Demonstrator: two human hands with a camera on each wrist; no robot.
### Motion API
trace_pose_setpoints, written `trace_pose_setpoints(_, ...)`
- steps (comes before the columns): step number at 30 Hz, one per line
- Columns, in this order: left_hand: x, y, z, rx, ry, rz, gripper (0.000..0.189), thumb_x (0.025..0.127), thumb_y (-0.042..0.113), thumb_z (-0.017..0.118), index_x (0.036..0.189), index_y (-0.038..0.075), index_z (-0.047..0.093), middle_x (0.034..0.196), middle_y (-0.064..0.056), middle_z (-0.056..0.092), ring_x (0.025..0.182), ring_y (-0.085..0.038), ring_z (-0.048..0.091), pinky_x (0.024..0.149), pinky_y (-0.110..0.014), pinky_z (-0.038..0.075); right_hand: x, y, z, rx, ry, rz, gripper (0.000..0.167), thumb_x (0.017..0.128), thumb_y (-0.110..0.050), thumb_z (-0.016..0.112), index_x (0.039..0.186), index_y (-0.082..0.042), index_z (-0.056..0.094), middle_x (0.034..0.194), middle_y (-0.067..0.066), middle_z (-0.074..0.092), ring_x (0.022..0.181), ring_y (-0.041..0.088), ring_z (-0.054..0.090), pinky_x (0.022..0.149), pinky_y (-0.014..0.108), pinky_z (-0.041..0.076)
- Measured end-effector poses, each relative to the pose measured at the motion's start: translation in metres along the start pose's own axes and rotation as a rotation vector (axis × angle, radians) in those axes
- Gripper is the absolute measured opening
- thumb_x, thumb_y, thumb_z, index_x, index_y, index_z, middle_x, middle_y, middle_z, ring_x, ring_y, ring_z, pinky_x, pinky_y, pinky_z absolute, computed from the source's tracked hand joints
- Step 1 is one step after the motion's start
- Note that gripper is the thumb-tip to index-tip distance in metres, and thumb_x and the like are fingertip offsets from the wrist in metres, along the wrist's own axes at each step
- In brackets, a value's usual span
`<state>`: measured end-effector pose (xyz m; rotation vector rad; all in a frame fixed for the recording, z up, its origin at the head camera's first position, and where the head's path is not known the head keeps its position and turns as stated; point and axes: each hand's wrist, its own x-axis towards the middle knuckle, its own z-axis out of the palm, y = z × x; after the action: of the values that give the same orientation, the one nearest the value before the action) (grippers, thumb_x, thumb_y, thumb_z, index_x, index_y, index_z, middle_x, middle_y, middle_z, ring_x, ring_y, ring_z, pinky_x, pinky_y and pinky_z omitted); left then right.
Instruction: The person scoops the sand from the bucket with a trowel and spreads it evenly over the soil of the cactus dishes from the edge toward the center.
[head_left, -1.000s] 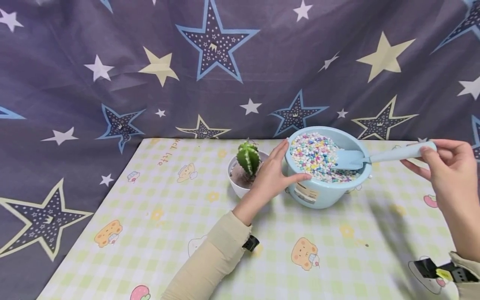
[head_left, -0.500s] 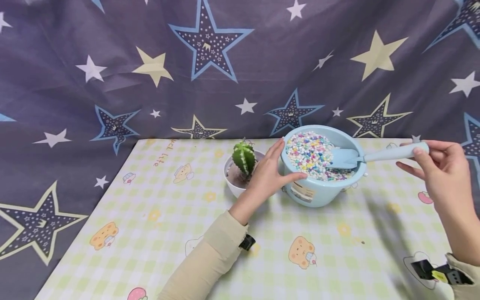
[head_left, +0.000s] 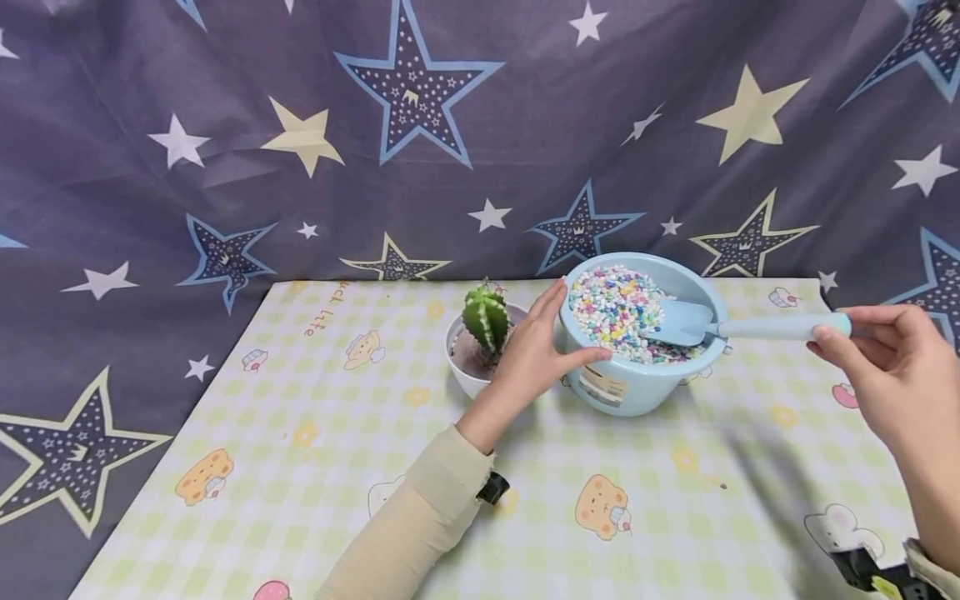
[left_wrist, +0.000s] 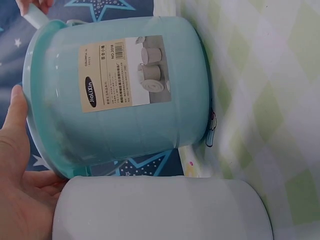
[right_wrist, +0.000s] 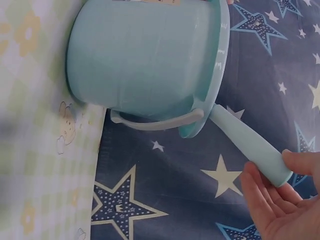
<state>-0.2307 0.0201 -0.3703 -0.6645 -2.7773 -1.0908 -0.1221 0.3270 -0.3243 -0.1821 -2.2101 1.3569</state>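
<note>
A light-blue bucket [head_left: 633,387] stands at the table's far side, filled with small multicoloured pebbles [head_left: 618,312]. My left hand [head_left: 528,354] rests against its left side, fingers straight along the outside and thumb tip at the near rim. In the left wrist view, the left thumb touches the bucket's rim above a paper label [left_wrist: 125,72]. My right hand [head_left: 900,358] pinches the handle end of a light-blue scoop [head_left: 780,326] between thumb and fingers. The scoop's blade lies in the pebbles, its handle reaching out over the right rim.
Just left of the bucket, partly behind my left hand, is a small cactus [head_left: 485,319] in a white pot [head_left: 465,379]. A checked cloth [head_left: 525,533] covers the table. A star-patterned curtain [head_left: 247,50] hangs behind. The bucket's carrying handle [right_wrist: 160,122] hangs at its side.
The scoop's handle end has come down with my right hand, so the handle lies flatter over the rim. My left hand stays at the bucket; the head view has shifted slightly.
</note>
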Motion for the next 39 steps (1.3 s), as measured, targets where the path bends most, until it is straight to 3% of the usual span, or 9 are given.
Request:
trace_pose_setpoints(7,-0.001,0.002,0.001,0.019,0.0,0.003,0.108,0.076,0.058,0.079,0.158,0.009,0.026,0.166,-0.004,0.026,0.142,-0.026,0.046,0.111,-0.039,0.048,-0.008,-0.004,0.002,-0.16,0.031,0.004,0.036,0.097,-0.009,0.063,0.101,-0.04,0.046,0.083,-0.049,0.053,0.07,-0.029,0.054,0.048,-0.001,0.042)
trace_pose_setpoints(12,-0.001,0.003,0.002,0.029,-0.01,-0.011,0.109,0.076,0.059,0.078,0.158,0.01,0.026,0.166,-0.002,0.025,0.142,-0.026,0.046,0.113,-0.039,0.047,-0.013,-0.003,0.005,-0.27,0.062,-0.014,0.033,0.094,-0.013,0.069,0.103,-0.038,0.048,0.083,-0.053,0.046,0.071,-0.033,0.049,0.061,-0.007,0.04)
trace_pose_setpoints(17,-0.001,0.003,0.003,0.042,-0.01,-0.005,0.109,0.076,0.06,0.078,0.158,0.01,0.026,0.166,-0.002,0.025,0.142,-0.026,0.046,0.113,-0.039,0.046,-0.011,0.0,0.008,-0.289,0.075,-0.038,0.024,0.093,-0.012,0.07,0.108,-0.024,0.057,0.099,-0.041,0.057,0.071,-0.033,0.05,0.069,-0.008,0.04)
trace_pose_setpoints(19,-0.001,0.003,0.003,0.045,-0.008,-0.003,0.109,0.076,0.06,0.078,0.158,0.01,0.026,0.166,-0.002,0.025,0.142,-0.026,0.046,0.113,-0.039,0.046,-0.008,0.001,0.008,-0.273,0.055,-0.048,0.024,0.094,-0.012,0.068,0.11,-0.025,0.055,0.102,-0.037,0.058,0.071,-0.032,0.051,0.07,-0.008,0.042)
trace_pose_setpoints(24,-0.001,0.004,0.003,0.046,-0.012,-0.009,0.109,0.076,0.059,0.078,0.158,0.01,0.026,0.166,-0.002,0.025,0.14,-0.026,0.048,0.112,-0.038,0.047,0.003,0.005,0.011,-0.139,-0.018,-0.024,0.036,0.096,-0.007,0.063,0.107,-0.036,0.046,0.094,-0.043,0.057,0.072,-0.028,0.056,0.069,-0.005,0.046)
trace_pose_setpoints(28,-0.001,0.004,0.003,0.049,-0.014,-0.005,0.109,0.076,0.06,0.078,0.158,0.01,0.026,0.166,-0.002,0.025,0.14,-0.025,0.048,0.111,-0.038,0.048,0.009,0.009,0.015,-0.04,-0.046,-0.017,0.037,0.096,-0.002,0.061,0.105,-0.034,0.046,0.091,-0.045,0.056,0.073,-0.024,0.06,0.068,-0.002,0.049)
trace_pose_setpoints(33,-0.001,0.005,0.003,0.071,-0.007,0.005,0.109,0.076,0.061,0.077,0.158,0.009,0.027,0.166,-0.003,0.025,0.139,-0.026,0.05,0.11,-0.037,0.049,0.02,0.012,0.016,0.004,-0.076,0.004,0.033,0.097,-0.003,0.059,0.106,-0.032,0.045,0.094,-0.042,0.056,0.074,-0.022,0.061,0.069,0.0,0.051)
trace_pose_setpoints(35,0.0,0.004,0.002,0.079,0.001,0.005,0.109,0.076,0.061,0.078,0.158,0.009,0.027,0.166,-0.003,0.025,0.138,-0.027,0.051,0.11,-0.037,0.049,0.026,0.013,0.016,0.107,-0.106,0.015,0.029,0.097,-0.002,0.059,0.106,-0.028,0.047,0.094,-0.036,0.061,0.075,-0.018,0.064,0.07,0.002,0.052)
trace_pose_setpoints(39,0.0,0.003,0.001,0.079,0.005,0.002,0.108,0.076,0.06,0.077,0.158,0.009,0.027,0.166,-0.003,0.025,0.138,-0.027,0.051,0.11,-0.037,0.049,0.039,0.016,0.018,0.427,-0.175,0.031,0.024,0.094,0.006,0.058,0.105,-0.014,0.051,0.095,-0.019,0.071,0.076,-0.006,0.071,0.072,0.008,0.056)
